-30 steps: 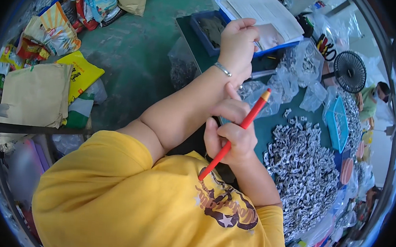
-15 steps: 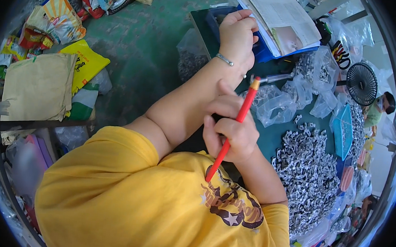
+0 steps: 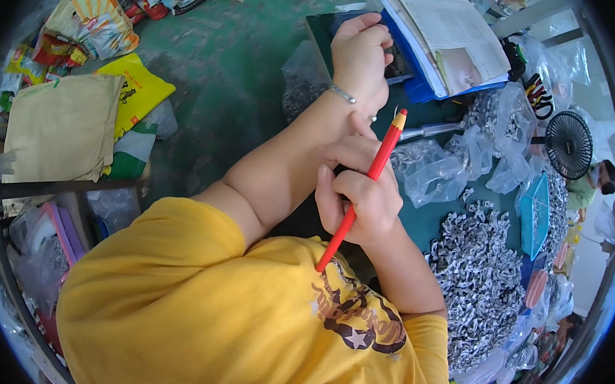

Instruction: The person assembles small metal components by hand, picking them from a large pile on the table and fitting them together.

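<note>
A red pencil (image 3: 352, 213) is gripped in my right hand (image 3: 364, 196), slanting with its pale sharpened end up and its other end down by my yellow shirt. The raised index finger of that hand overlaps my left wrist in view; whether they touch, I cannot tell. My left hand (image 3: 362, 57) reaches farther out, fingers curled in, a metal bracelet (image 3: 342, 94) on the wrist. Its palm side is hidden. Just right of it lies a blue tray (image 3: 423, 93) with a stack of papers (image 3: 450, 41) on top, over a dark bin.
A heap of small metal parts (image 3: 473, 275) covers the table's right side. Beyond are clear plastic bags (image 3: 434, 172), a black fan (image 3: 568, 144) and a turquoise tray (image 3: 534, 216). A person (image 3: 592, 185) is at the far right. Sacks (image 3: 62, 128) pile up at left.
The surroundings have shifted slightly right in view. My left hand sits a little farther from the papers. The pencil has shifted slightly up, still in my right hand.
</note>
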The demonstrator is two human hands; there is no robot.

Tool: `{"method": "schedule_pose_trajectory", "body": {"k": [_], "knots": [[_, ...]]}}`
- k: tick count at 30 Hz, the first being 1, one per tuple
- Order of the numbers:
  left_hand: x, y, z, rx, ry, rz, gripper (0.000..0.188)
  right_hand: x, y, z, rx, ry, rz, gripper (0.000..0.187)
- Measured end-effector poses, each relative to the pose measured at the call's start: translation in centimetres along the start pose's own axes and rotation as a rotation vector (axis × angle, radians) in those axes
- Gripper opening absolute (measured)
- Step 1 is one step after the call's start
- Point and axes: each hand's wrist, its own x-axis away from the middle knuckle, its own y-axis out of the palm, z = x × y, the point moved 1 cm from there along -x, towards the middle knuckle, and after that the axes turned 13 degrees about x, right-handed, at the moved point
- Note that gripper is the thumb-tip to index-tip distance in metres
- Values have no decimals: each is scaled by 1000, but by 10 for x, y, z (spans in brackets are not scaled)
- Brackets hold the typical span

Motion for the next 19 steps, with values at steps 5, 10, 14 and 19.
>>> {"method": "schedule_pose_trajectory", "body": {"k": [5,10,14,19], "knots": [[-4,-3,1,0,35,-22,31,3,9,4,-68,-11,17,23],[-10,-9,1,-56,107,-24,33,0,6,8,-1,-18,20,26],[-10,-8,1,-97,167,-3,30,1,7,11,3,8,17,24],[-14,-14,1,-94,231,-19,28,7,14,2,-132,38,-19,19]]}}
